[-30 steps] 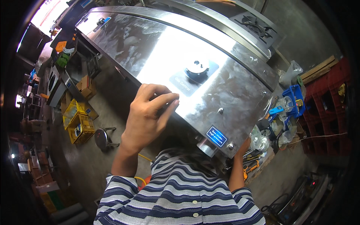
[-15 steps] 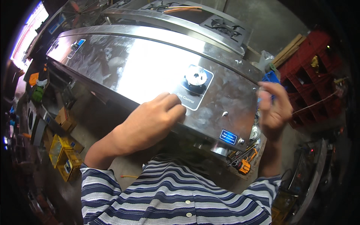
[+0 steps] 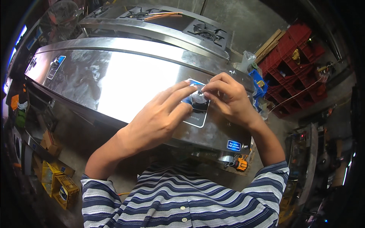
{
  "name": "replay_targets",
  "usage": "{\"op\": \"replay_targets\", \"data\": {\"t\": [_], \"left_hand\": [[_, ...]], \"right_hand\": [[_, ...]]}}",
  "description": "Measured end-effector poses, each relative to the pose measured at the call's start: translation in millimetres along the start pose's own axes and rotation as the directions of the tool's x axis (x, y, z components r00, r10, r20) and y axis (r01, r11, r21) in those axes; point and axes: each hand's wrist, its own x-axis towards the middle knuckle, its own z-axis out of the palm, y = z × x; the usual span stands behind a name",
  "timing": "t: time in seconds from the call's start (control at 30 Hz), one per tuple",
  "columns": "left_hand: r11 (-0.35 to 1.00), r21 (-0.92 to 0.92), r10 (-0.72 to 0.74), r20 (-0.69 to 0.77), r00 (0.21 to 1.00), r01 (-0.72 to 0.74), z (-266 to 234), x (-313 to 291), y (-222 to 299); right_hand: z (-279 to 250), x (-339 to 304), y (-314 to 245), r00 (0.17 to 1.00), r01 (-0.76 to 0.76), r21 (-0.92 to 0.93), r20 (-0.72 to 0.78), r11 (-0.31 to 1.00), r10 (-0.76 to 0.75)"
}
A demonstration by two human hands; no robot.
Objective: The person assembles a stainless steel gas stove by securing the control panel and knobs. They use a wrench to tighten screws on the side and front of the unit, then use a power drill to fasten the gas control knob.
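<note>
A silvery round control knob (image 3: 198,97) sits on a blue and grey label plate (image 3: 196,121) on the steel front panel (image 3: 83,72) of a stove. My left hand (image 3: 161,114) lies over the plate's left edge. Its fingers are stretched out and apart, with the fingertips and thumb at the knob's left side. From the right, my right hand (image 3: 232,97) reaches the knob's upper edge. Thumb and forefinger are pinched together there; whatever is between them is too small to make out.
Behind the panel stands another steel stove with black burner grates (image 3: 207,33) and orange rods (image 3: 163,16). Red crates (image 3: 292,64) and a blue bin (image 3: 259,84) are at the right. An orange power tool (image 3: 240,164) lies below the panel's right end; yellow crates (image 3: 62,190) stand at lower left.
My right hand has come left from the panel's right end to the knob. My left hand has moved up and right, its curled fingers now stretched out beside the knob. The view has shifted.
</note>
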Motion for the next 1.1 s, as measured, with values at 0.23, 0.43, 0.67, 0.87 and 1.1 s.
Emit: {"op": "replay_targets", "data": {"t": [0.23,0.43,0.67,0.87,1.1], "left_hand": [[0.996,-0.086,0.01,0.105,0.994,-0.001,6,0,-10],[0.978,-0.195,-0.072,0.033,0.997,0.077,4,2,-12],[0.96,-0.238,-0.164,-0.05,0.985,0.148,4,-5,-10],[0.869,-0.386,-0.388,-0.146,0.91,0.309,4,-2,-6],[0.149,-0.943,-0.788,0.07,0.612,0.299,18,29,34]], "right_hand": [[-11,7,-3,0.991,0.094,-0.027,-0.094,0.995,-0.096],[-33,27,-2,0.982,0.089,0.067,0.164,0.994,-0.098],[-40,42,-3,0.929,0.076,0.098,0.355,0.992,-0.106],[-37,48,0,0.962,0.154,0.211,0.193,0.965,-0.195],[-23,32,-21,0.965,0.205,0.473,0.047,0.857,-0.256]]}}
